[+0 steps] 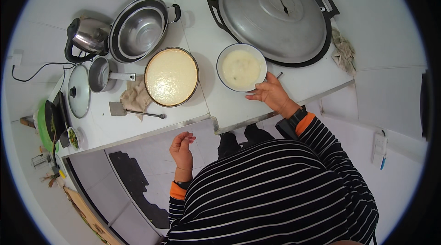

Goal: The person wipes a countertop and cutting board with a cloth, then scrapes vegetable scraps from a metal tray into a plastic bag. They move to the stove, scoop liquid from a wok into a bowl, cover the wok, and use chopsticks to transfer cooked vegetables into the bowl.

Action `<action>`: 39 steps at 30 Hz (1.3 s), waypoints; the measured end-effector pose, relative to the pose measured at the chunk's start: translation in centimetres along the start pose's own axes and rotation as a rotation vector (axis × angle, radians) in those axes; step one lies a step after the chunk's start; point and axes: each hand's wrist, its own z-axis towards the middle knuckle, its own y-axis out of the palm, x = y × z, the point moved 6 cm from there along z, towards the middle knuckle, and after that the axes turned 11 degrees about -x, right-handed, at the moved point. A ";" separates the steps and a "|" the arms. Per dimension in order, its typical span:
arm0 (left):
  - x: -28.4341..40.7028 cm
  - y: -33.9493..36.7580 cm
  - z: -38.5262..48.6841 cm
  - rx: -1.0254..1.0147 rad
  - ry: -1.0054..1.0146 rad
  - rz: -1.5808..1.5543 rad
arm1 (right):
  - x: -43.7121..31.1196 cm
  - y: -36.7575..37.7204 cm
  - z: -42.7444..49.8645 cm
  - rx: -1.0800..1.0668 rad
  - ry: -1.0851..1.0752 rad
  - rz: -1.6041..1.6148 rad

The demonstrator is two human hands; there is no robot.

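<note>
My right hand (272, 95) grips the near right rim of a white bowl (224, 79) with a dark blue edge. Inside the bowl is a pale, creamy liquid (243, 67) with a few small dark specks. Whether the bowl rests on the counter or is slightly raised, I cannot tell. A thin utensil handle (279, 75) pokes out just beyond my right fingers. My left hand (182, 148) hangs in front of the counter's edge, fingers curled together around nothing visible. Left of the bowl stands a round, dark-rimmed container (171, 76) filled nearly to its brim with pale batter-like liquid.
A large wok with a metal lid (248, 10) occupies the back right. Further left are nested metal pans (143, 29), an electric kettle (91, 34), a small saucepan (100, 76), a glass lid (79, 95), a spatula (119, 108) on a cloth (136, 95), and chopped greens in a cup (73, 138).
</note>
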 end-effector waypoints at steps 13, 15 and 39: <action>-5.6 0.3 -10.5 0.169 -0.145 -0.099 | 0.0 -0.8 2.0 0.037 0.052 -0.192; -6.1 -0.7 -13.4 0.259 -0.161 -0.094 | -0.2 -0.5 1.7 -0.032 0.063 -0.204; 7.3 -25.3 -23.6 -0.206 0.248 -0.692 | 26.4 41.4 -6.3 -0.787 0.607 -0.697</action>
